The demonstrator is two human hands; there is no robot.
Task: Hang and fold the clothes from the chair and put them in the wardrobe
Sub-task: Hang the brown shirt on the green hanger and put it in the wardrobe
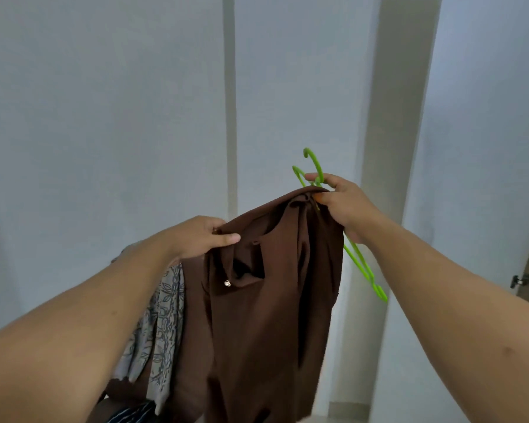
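Garment, brown (pixel 266 300): held up in front of you between both hands, its upper edge stretched from one hand to the other and the rest hanging straight down below them; a small pale button or stud shows on the cloth just under your left hand. Left hand (pixel 200 238): fingers and thumb curled over the lower corner of that top edge, pinching the brown cloth. Right hand (pixel 341 203): higher and further out than the left, gripping the other end of the top edge together with the green hangers (pixel 362 264); the thumb presses the cloth, the forefinger reaches across the hanger necks. Hangers: two hooks rise just above your right hand, and the plastic arms slope down past your right wrist, clear of the cloth there; how far they sit inside the garment you cannot tell. Patterned cloth, pale with a dark leaf print (pixel 162 325): hangs below your left forearm, just beside the brown garment. Striped cloth, dark (pixel 132 413): partly seen low down under your left arm. Wardrobe doors, pale (pixel 104 117): flat panels behind both hands. Door handle, metal (pixel 522 280): beyond your right forearm.
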